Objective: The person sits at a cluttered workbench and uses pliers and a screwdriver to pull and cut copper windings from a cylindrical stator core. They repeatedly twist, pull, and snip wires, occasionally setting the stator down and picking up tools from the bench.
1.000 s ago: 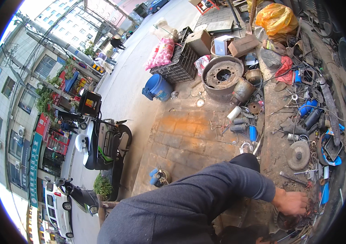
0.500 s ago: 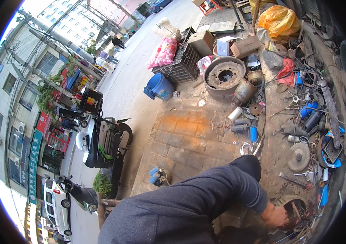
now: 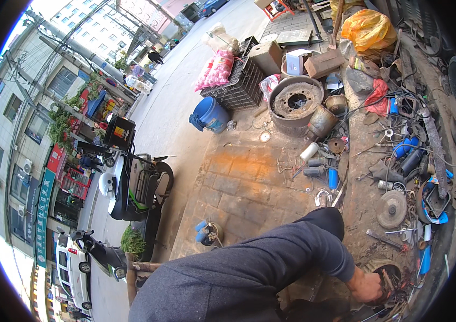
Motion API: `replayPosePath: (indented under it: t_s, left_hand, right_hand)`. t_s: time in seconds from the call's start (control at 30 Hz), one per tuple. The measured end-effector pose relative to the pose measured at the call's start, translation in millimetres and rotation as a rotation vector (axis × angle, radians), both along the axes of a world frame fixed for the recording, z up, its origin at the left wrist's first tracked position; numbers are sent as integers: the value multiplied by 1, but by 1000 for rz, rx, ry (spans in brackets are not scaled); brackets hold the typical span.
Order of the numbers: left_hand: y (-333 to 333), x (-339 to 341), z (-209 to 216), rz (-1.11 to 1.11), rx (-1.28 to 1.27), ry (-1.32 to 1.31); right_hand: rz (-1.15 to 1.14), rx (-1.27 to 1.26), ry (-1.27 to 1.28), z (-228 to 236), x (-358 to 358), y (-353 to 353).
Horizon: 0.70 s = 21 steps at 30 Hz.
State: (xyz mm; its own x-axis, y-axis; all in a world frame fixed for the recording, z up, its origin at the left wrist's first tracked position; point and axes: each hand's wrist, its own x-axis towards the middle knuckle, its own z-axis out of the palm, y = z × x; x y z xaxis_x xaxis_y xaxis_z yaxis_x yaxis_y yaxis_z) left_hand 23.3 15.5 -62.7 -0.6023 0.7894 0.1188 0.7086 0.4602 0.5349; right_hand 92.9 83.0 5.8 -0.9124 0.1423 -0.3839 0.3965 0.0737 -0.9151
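My left hand (image 3: 367, 287), at the end of a dark grey sleeve, reaches from the lower left into a round, rusty tin (image 3: 383, 264) at the lower right. Thin rods and scraps (image 3: 398, 284) stick out around its opening. The fingers are down among these pieces and hidden, so whether they grip anything does not show. Just beyond the tin lies a dark hammer-like tool (image 3: 386, 239). A flat round grinding disc (image 3: 391, 209) lies farther off. My right hand is out of sight.
Scrap metal and blue cylinders (image 3: 407, 146) crowd the right side. A rusty wheel rim (image 3: 296, 102), black crate (image 3: 238, 86) and blue bucket (image 3: 210, 114) stand farther off. Small blue-topped container (image 3: 209, 232) sits on the paving. Parked scooter (image 3: 142, 188) is at left.
My left hand stays at the tin, with only a slight shift among the rods. The whole view has moved very little.
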Motion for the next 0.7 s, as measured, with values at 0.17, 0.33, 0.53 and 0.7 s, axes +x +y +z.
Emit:
replayPosePath:
  t_s: [0.17, 0.33, 0.53, 0.7]
  left_hand:
    - [1, -9, 15, -47, -16, 39]
    - [8, -15, 15, -23, -206, -184]
    - [6, -7, -11, 22, -154, -85]
    - [12, -9, -16, 17, -178, -118]
  right_hand:
    - [7, 4, 3, -1, -3, -2]
    - [16, 16, 3, -2, -4, -3]
    - [28, 19, 18, -4, -4, -5]
    - [35, 20, 20, -7, -6, -5]
